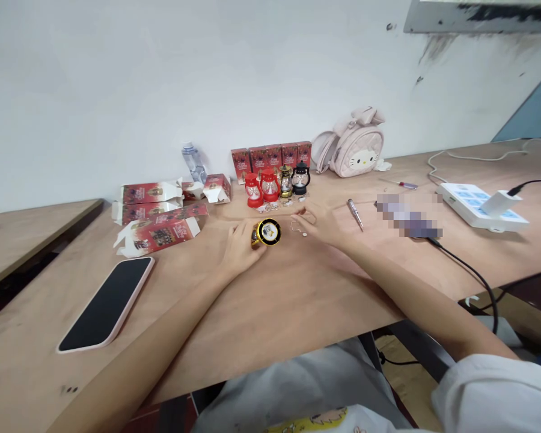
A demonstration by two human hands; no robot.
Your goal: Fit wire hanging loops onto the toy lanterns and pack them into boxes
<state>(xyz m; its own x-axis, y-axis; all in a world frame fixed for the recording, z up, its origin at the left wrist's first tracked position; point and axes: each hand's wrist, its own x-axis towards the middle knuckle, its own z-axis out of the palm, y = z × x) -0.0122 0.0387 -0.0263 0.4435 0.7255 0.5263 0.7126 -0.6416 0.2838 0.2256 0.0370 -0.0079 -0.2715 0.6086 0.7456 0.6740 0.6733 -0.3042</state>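
Note:
My left hand (242,248) is closed around a small gold lantern (269,231), tipped so that its round black-and-gold base shows. To the right, my right hand (314,224) hovers at or just over the table, fingers apart, beside a tiny round piece (305,234) and a thin pale outline. Behind the hands stand two red lanterns (253,191), a bronze-coloured lantern (285,182) and a black lantern (300,178), with small clear or metallic bits at their feet.
Red boxes (265,157) line the wall; opened boxes (162,231) and a bottle (193,162) are left. A phone (108,304) lies front left. Rightward are a pink bag (358,150), a screwdriver (355,214), another screwdriver (406,185), a blurred device and a white power strip (482,207) with cables.

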